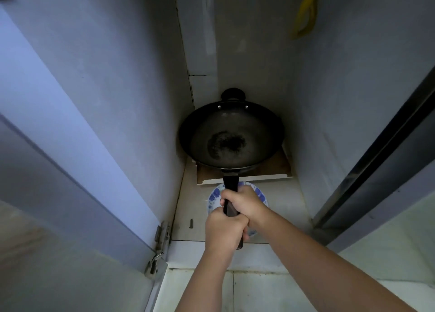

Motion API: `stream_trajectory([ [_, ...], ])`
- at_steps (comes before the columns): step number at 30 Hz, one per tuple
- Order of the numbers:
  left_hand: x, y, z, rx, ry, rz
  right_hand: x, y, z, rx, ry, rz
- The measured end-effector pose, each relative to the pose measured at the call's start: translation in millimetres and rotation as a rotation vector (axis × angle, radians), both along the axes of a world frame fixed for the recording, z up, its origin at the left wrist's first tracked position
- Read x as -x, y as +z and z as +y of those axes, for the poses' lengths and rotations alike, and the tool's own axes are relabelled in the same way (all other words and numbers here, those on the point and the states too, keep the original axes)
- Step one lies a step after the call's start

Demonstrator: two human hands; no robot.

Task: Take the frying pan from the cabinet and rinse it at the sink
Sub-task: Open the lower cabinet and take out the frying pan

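A black frying pan (231,135), wok-shaped with a small loop handle at its far rim, sits deep inside the open cabinet on a brown board (277,168). Its long dark handle (230,187) points toward me. My right hand (244,203) grips the handle nearer the pan. My left hand (223,231) grips the handle's near end, just below and touching the right hand. The pan's bowl is dark with a rough patch in its centre.
A blue-and-white patterned plate (214,195) lies on the cabinet floor under my hands. The open cabinet door (70,128) with its hinge (160,248) stands at left; a dark frame (388,147) at right. A yellow hose (306,10) hangs at the top back. Pale floor tiles lie below.
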State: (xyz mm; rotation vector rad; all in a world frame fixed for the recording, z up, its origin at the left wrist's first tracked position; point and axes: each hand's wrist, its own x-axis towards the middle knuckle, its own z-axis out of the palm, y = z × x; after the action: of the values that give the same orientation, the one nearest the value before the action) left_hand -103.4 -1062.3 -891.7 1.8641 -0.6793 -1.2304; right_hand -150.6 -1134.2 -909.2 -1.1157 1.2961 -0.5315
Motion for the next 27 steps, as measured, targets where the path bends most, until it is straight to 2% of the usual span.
stream_trajectory([
  [6, 13, 18, 35, 0.007, 0.011, -0.024, 10, 14, 32, 0.047, 0.045, -0.03],
  [11, 25, 29, 63, -0.011, 0.005, -0.012, 20, 22, 59, 0.06, 0.043, 0.023],
  [20, 32, 55, 84, -0.008, 0.092, 0.002, 25, 51, 80, 0.131, 0.074, 0.018],
  [27, 34, 107, 103, -0.138, 0.095, 0.071, 30, 100, 103, 0.042, 0.046, 0.076],
])
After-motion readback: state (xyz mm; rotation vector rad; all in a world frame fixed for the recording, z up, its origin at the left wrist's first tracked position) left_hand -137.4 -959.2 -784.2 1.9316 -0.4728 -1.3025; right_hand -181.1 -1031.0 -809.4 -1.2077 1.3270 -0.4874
